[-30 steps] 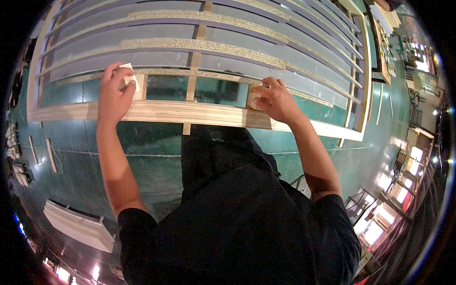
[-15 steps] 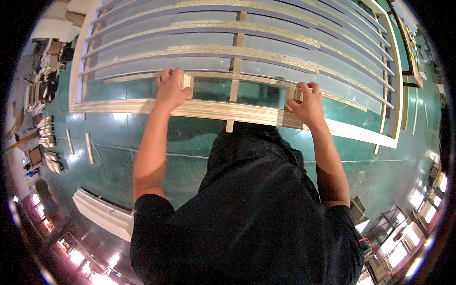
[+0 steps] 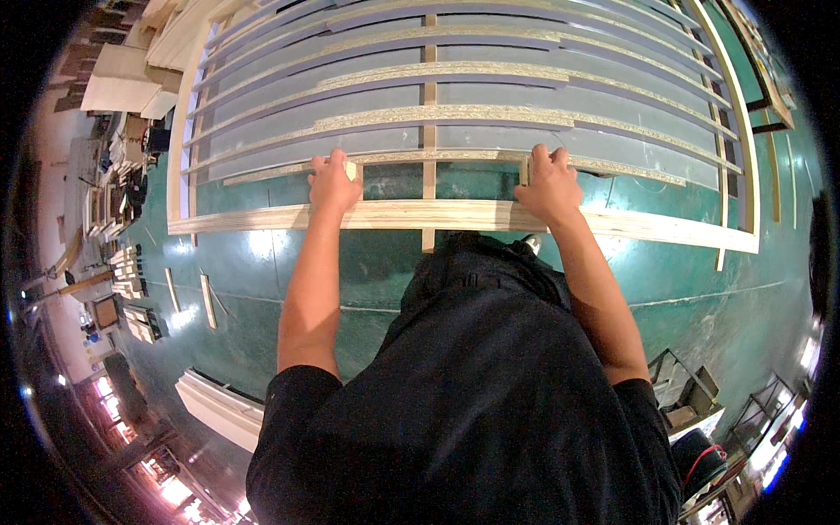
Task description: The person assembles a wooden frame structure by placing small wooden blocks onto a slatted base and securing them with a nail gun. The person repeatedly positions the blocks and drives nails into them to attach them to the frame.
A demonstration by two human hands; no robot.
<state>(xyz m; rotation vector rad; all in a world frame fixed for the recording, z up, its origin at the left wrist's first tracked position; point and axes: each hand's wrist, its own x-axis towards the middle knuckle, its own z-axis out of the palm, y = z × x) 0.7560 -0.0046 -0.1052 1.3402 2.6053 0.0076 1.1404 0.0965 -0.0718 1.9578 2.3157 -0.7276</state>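
Observation:
A large wooden frame with a pale near rail (image 3: 420, 214) lies in front of me. A thin strip-like slat (image 3: 455, 156) crosses just beyond the rail. My left hand (image 3: 333, 185) is closed round a small wooden block (image 3: 353, 170), between the near rail and this slat. Farther right, my right hand (image 3: 549, 184) grips another small wooden block (image 3: 525, 170), mostly hidden by its fingers. Both hands are above the rail. Whether the blocks touch the slat or rail, I cannot tell.
Several chipboard-edged slats (image 3: 446, 115) run across the frame, over a narrow middle support (image 3: 430, 184). Wood strips (image 3: 208, 302) lie on the green floor at left. A long white stack (image 3: 219, 408) stands behind left, with a dark-framed rack (image 3: 687, 394) at lower right.
The view has shifted, so the frame sits more level and farther right. My hands are slightly nearer each other, each keeping its block.

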